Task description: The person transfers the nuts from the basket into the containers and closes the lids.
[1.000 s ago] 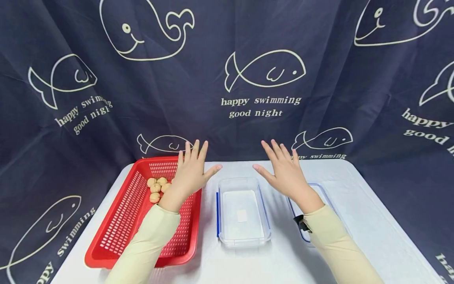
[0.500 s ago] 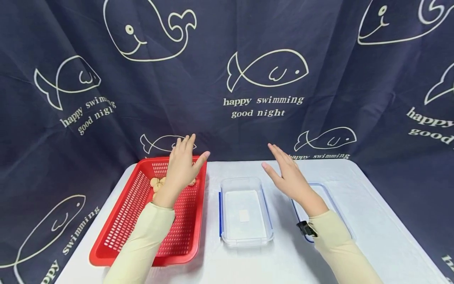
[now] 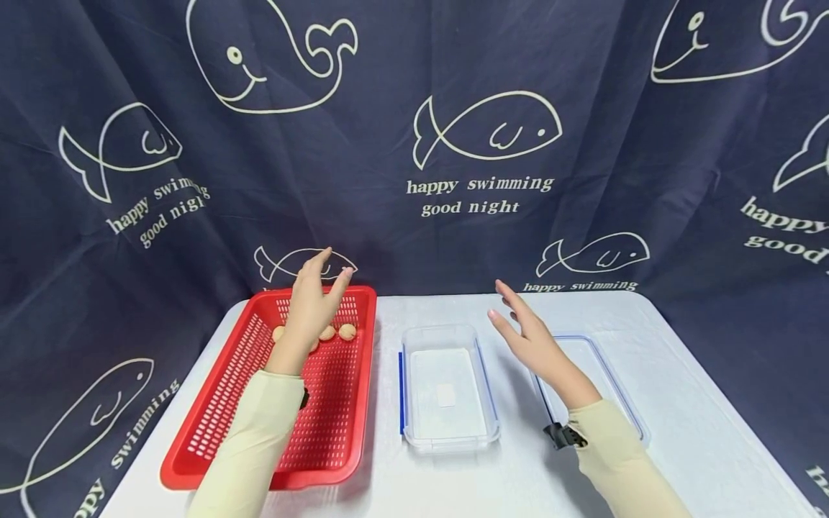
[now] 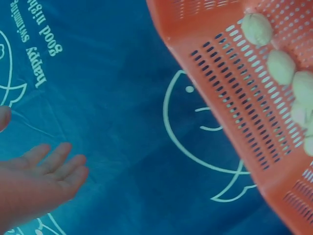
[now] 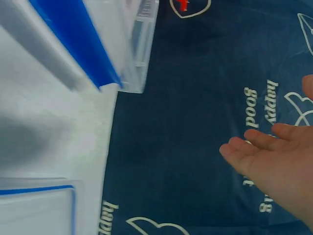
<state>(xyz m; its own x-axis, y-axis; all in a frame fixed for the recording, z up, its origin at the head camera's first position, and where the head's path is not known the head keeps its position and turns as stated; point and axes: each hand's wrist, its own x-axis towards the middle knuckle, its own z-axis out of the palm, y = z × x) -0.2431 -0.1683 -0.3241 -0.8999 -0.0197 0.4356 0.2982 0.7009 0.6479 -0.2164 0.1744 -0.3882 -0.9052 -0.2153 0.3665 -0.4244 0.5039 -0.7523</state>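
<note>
My left hand [image 3: 307, 309] hovers over the far part of a red plastic basket [image 3: 368, 388], thumb apart from the fingers, holding nothing. Several pale walnuts [image 3: 347, 332] lie at the basket's far end, partly hidden by that hand; the left wrist view shows a row of walnuts [image 4: 281, 67] inside the perforated wall. My right hand [image 3: 534, 345] is held in the air between a clear plastic food container [image 3: 448, 429] and its blue-edged lid [image 3: 605, 374], fingers relaxed. It touches nothing. Its forearm crosses above part of the lid.
A white-covered table [image 3: 686, 403] carries everything. Behind its far edge hangs a dark blue curtain [image 3: 388, 237] with white fish drawings. A blue locking flap [image 3: 402, 392] sticks out along the container's left side. Black wrist straps [image 3: 565, 434] show at the sleeves.
Both hands have lowered slightly and turned from palms-down to more sideways. The left hand has moved left over the basket, and the right hand has shifted a little to the right.
</note>
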